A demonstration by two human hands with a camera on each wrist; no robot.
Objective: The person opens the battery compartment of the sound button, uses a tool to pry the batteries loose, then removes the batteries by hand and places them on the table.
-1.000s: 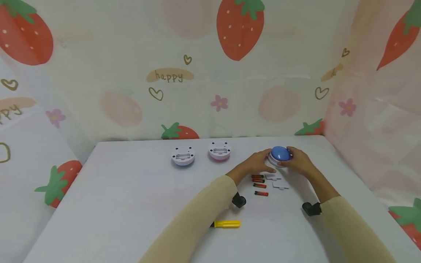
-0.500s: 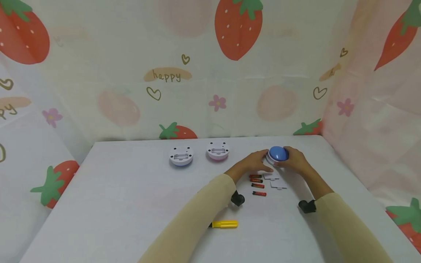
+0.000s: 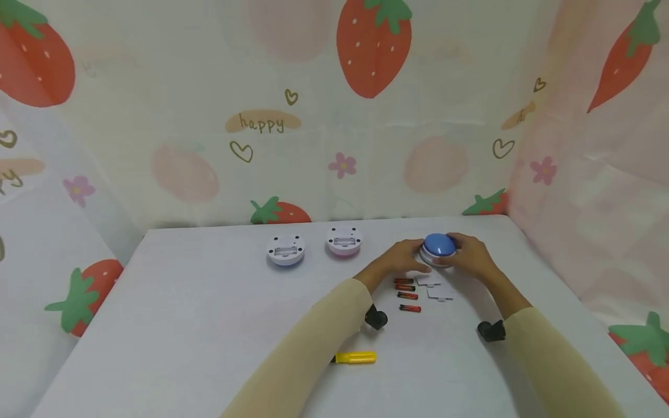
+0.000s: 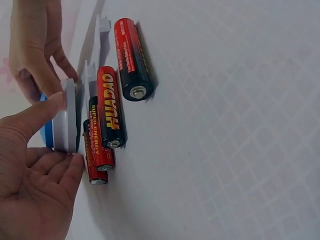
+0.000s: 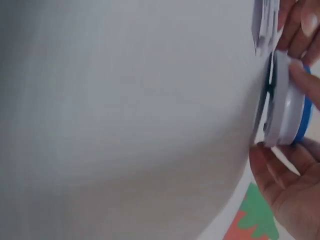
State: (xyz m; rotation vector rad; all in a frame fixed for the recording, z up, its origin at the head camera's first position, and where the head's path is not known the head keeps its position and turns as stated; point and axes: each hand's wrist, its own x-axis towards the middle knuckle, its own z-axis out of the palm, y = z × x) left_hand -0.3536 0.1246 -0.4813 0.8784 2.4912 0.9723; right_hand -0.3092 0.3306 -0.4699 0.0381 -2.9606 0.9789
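Note:
A round white push button with a blue dome is held dome-up between both hands at the table's right rear. My left hand grips its left side; in the left wrist view the thumb lies on the white rim and the fingers curl underneath. From the other side my right hand holds it, thumb on the white body and fingertips at the lower edge. Whether its base touches the table cannot be made out. Just in front lie several red-and-black batteries and two white battery covers.
Two more round buttons, one blue-edged and one pink-edged, lie upside down with battery compartments showing. A yellow-handled tool lies near the left forearm, its other end hidden. Strawberry-patterned cloth walls in the table.
The head view has shifted slightly. The blue-domed button looks a little more level than a second ago; both hands keep their hold on it, and the other things stay put.

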